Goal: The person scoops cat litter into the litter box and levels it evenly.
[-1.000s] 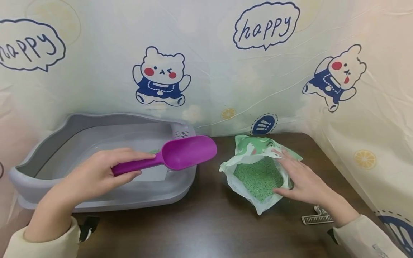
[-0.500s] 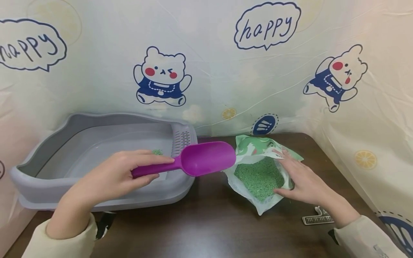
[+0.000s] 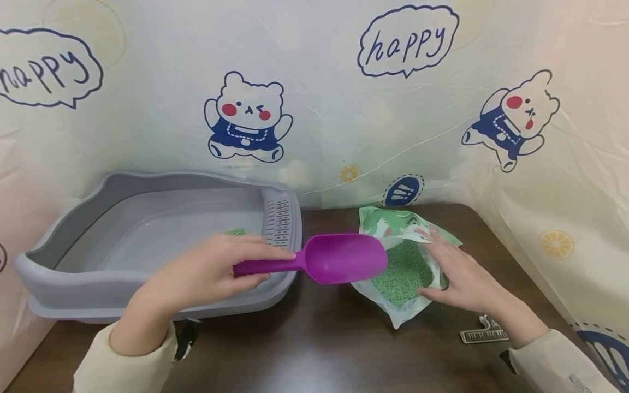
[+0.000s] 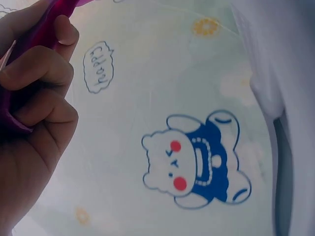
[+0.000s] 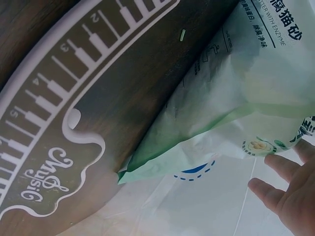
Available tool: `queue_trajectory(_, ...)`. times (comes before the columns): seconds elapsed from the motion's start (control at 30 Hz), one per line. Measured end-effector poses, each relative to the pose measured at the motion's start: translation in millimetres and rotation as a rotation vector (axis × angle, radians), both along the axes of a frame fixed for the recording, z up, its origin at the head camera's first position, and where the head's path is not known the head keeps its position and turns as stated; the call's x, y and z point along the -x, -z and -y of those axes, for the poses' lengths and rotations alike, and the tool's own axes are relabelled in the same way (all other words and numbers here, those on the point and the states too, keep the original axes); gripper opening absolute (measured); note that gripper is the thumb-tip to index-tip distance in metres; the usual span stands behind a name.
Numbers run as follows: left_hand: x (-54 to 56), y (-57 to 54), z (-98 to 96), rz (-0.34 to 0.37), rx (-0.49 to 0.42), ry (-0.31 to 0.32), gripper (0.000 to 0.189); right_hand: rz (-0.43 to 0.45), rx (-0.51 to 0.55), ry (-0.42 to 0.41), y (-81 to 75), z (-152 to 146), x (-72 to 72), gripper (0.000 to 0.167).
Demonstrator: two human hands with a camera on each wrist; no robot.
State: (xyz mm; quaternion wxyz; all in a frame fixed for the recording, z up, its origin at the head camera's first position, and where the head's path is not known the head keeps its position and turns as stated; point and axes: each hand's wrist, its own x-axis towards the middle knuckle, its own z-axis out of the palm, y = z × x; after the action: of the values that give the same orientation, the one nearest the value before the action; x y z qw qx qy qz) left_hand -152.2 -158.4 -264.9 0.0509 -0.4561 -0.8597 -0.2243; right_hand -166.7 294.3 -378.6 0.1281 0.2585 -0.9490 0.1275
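Observation:
In the head view my left hand [image 3: 206, 273] grips the handle of a purple scoop [image 3: 346, 258] held level. Its bowl looks bare inside, and its tip overlaps the near-left rim of an opened bag [image 3: 371, 292] of green pellet cat litter [image 3: 403, 275]. The left wrist view shows the fingers [image 4: 47, 73] curled round that handle. My right hand [image 3: 464, 275] touches the bag's right rim with fingers spread, the thumb by the mouth. In the right wrist view its fairly straight fingertips [image 5: 275, 164] lie against the printed bag [image 5: 206, 118]; the thumb is hidden there.
A grey litter box [image 3: 162, 297] stands at the left, with a small heap of green pellets [image 3: 236, 232] inside. A piano-patterned ruler [image 3: 484, 334] lies on the dark wooden table [image 3: 314, 338] near my right wrist. Behind hangs a printed curtain [image 3: 319, 109].
My left hand has carried the scoop rightward and slightly down, from over the litter box to the bag's edge. The right hand and the bag have stayed almost still.

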Motion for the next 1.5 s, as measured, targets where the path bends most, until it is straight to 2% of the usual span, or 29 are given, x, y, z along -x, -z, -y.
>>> queue_trajectory(0.13,-1.2,6.3,-9.6,0.068,0.034,0.009,0.041,0.022,-0.005,0.007,0.4,1,-1.5,0.097)
queue_trajectory(0.23,-1.1,9.1,-17.0,0.153,0.032,0.017,0.04,0.014,-0.014,0.007,-0.5,1,-1.7,0.097)
queue_trajectory(0.37,0.9,11.5,-27.9,0.187,0.044,0.023,0.042,0.003,-0.017,0.003,-1.6,1,-0.9,0.096)
queue_trajectory(0.6,6.2,19.9,-52.0,0.162,0.118,0.018,0.041,-0.002,-0.021,0.004,-0.6,0,-0.6,0.094)
queue_trajectory(0.83,13.7,28.6,-68.0,0.17,0.127,0.057,0.04,0.001,-0.016,0.0,-0.7,1,-0.3,0.094)
queue_trajectory(1.3,27.6,47.1,-79.8,0.213,0.148,0.02,0.04,0.004,-0.003,0.001,0.1,2,-0.6,0.095)
queue_trajectory(1.5,30.8,48.3,-84.4,0.221,0.16,0.006,0.04,-0.009,-0.007,-0.001,-0.7,2,-1.0,0.094)
